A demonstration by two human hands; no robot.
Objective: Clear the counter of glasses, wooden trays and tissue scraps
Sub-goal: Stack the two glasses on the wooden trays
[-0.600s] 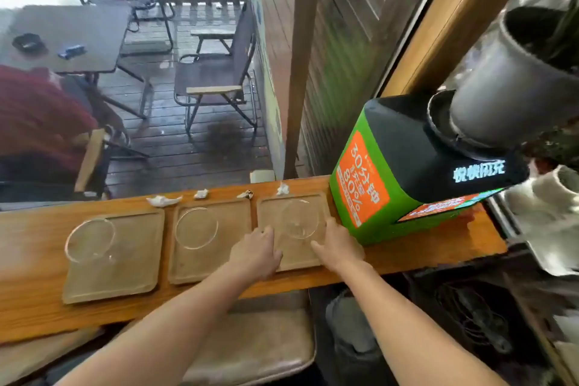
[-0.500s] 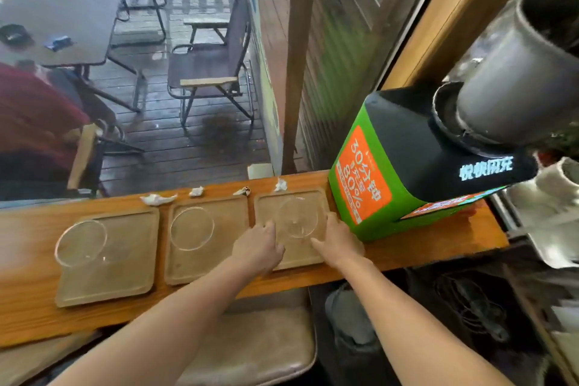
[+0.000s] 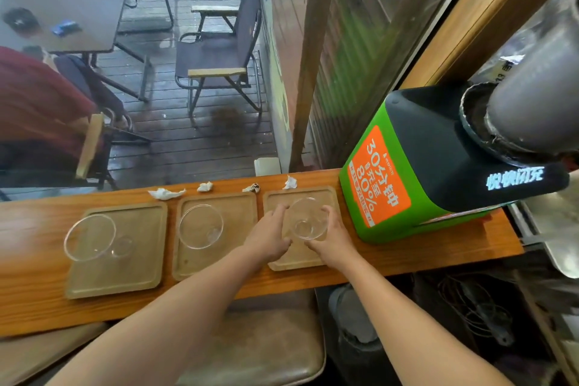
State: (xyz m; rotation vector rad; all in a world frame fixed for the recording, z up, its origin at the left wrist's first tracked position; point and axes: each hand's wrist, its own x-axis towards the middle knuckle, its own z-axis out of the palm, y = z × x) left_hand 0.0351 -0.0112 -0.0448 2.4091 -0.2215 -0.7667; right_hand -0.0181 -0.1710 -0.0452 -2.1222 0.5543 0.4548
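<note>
Three wooden trays lie side by side on the wooden counter [image 3: 438, 257]: a left tray [image 3: 138, 273], a middle tray [image 3: 238, 257] and a right tray [image 3: 300, 258]. Each carries a clear glass: left glass [image 3: 91, 236], middle glass [image 3: 200, 230], right glass [image 3: 308, 218]. My left hand [image 3: 269, 236] and my right hand [image 3: 333, 238] cup the right glass from both sides, fingers against its wall. Several tissue scraps lie along the counter's far edge, among them a large one [image 3: 166, 193] and one [image 3: 290, 182] behind the right tray.
A green and black box [image 3: 416, 163] with an orange label stands on the counter right of the trays, a grey pot [image 3: 539, 97] on top. A cushioned stool [image 3: 275, 345] sits below the counter. Beyond the window are chairs, a table and a person in red.
Both hands moved forward from the near edge of the right tray and now close around the glass on it. The camera has come closer to the counter.
</note>
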